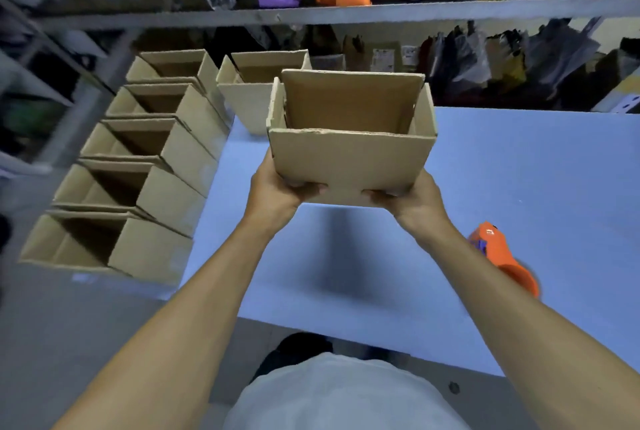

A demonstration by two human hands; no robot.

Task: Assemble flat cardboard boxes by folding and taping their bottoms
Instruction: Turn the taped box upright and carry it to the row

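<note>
Assembled cardboard box (349,155) held up above the pale blue surface (519,187), open top upward, flaps standing. Left hand (277,192) gripping the lower left corner, thumb on the near wall, fingers curled beneath. Right hand (412,199) gripping the lower right corner the same way. Row of finished open boxes (138,169) lined along the left edge of the surface, one more box (256,90) at the far end. Orange tape dispenser (502,259) lying on the surface just beside the right forearm. Cluttered metal shelf (346,13) behind.
</note>
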